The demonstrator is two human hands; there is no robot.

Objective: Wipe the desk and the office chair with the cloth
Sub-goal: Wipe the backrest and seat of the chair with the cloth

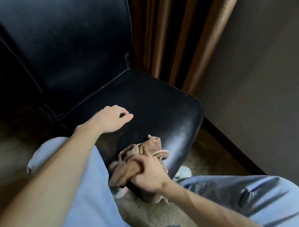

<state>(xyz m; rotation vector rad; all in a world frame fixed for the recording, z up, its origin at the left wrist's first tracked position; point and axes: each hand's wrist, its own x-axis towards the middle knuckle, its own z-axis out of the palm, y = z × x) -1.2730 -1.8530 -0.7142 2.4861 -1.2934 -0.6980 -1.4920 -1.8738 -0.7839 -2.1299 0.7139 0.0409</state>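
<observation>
Head view: the fingers of your right hand are curled tight round a bunched tan cloth, and your thumb is folded in against them. The cloth spills out on 2 sides of that fist. 1 crumpled part lies just beyond your knuckles on the front part of the seat. The other part hangs off the seat's front edge, down towards the floor on the near side of your hand. The cloth on the seat touches the leather. Your fist sits right at the front edge, above your knees.

Your left hand is further in, over the left half of the seat and well apart from the cloth. Its fingers are loosely curled under, the thumb points forward, and it holds nothing. You cannot tell from here whether it touches the leather or hovers just above it.

The office chair is black and glossy, with its tall backrest rising straight ahead of you. Your light blue trousers frame the bottom of the view, and a white shoe shows under the seat's front corner on the beige carpet. Brown curtains hang just beside the backrest on the right, against a grey wall.
</observation>
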